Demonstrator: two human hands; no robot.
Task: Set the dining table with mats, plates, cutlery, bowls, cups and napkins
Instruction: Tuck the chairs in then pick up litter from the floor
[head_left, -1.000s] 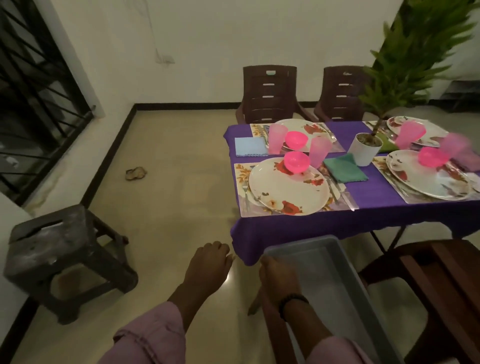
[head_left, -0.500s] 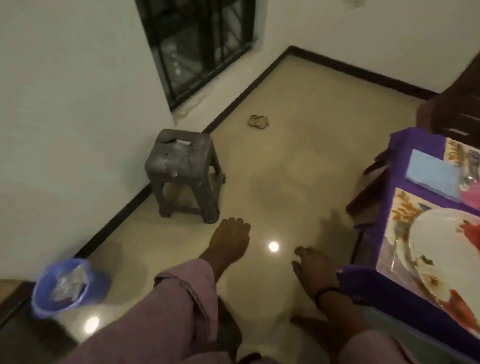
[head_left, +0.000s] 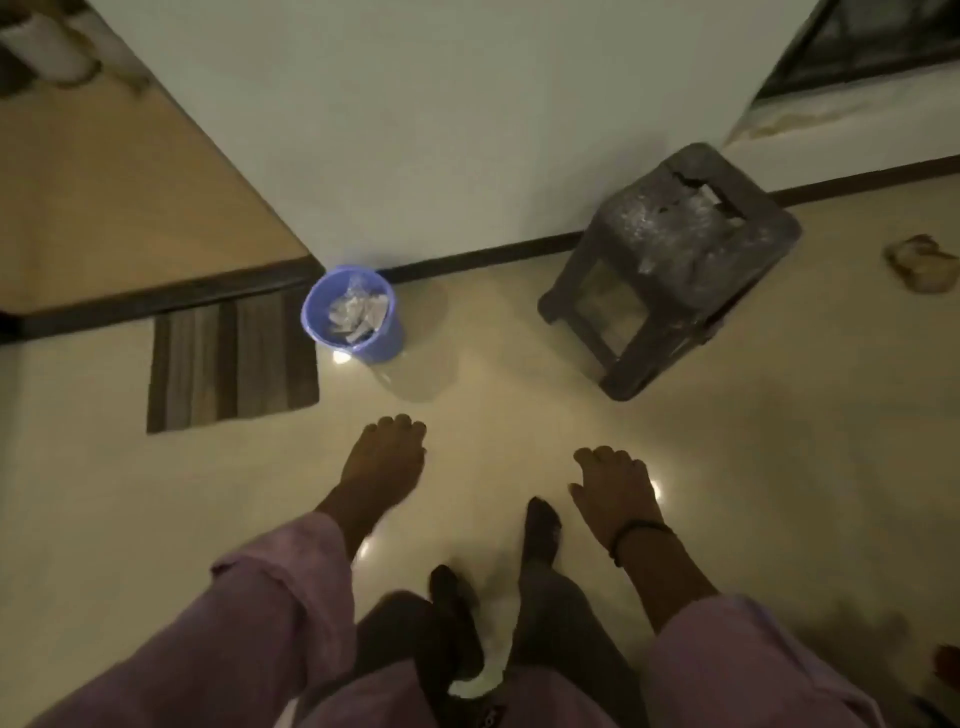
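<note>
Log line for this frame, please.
left hand: empty, open | right hand: empty, open | view: floor, blue bin, grey stool | table: out of view

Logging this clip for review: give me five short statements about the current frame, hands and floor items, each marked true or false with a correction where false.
1. Both hands are empty. True: the left hand and the right hand hang open over the floor, holding nothing.
2. The blue bucket is empty. False: it holds what look like crumpled pale wrappers or paper.
3. The dark stool stands near the wall, to the right of the bucket. True.
4. The striped mat lies to the right of the stool. False: it lies left of the bucket, by the doorway.
5. A dark band is on the left wrist. False: the band is on the right wrist.
</note>
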